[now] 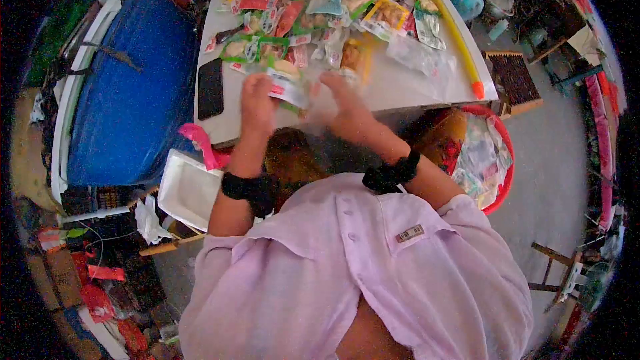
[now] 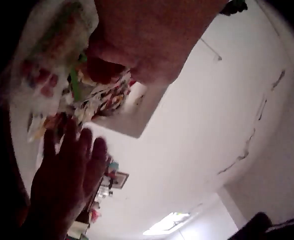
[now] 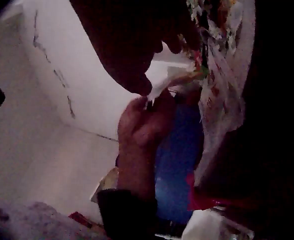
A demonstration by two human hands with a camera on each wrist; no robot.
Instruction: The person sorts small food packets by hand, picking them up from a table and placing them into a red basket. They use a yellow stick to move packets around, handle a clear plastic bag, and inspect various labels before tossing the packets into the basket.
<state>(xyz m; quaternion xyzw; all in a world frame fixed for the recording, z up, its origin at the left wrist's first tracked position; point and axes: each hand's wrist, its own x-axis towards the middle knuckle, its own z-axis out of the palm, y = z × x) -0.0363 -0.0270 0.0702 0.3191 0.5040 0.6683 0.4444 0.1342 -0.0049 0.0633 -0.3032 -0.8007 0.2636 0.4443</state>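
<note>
My left hand (image 1: 259, 105) pinches a small food packet (image 1: 288, 84), white and green with a pale filling, above the table's near edge. In the right wrist view this left hand (image 3: 144, 122) grips one end of the packet (image 3: 179, 79) between thumb and fingers. My right hand (image 1: 348, 112) is beside it, blurred, its fingers pointing toward the packets on the table. The left wrist view shows the right hand (image 2: 69, 175) with fingers extended and apart. A brown-filled packet (image 1: 355, 59) with a yellow edge lies just beyond the right fingertips.
Several mixed packets (image 1: 327, 3) cover the far part of the white table (image 1: 293, 120). A black phone (image 1: 211, 88) lies at its left edge, a yellow stick (image 1: 450, 23) along the right. Clear plastic (image 1: 423, 67) is nearby. A red basin (image 1: 508, 153) with packets stands below right, a white foam box (image 1: 190, 190) below left.
</note>
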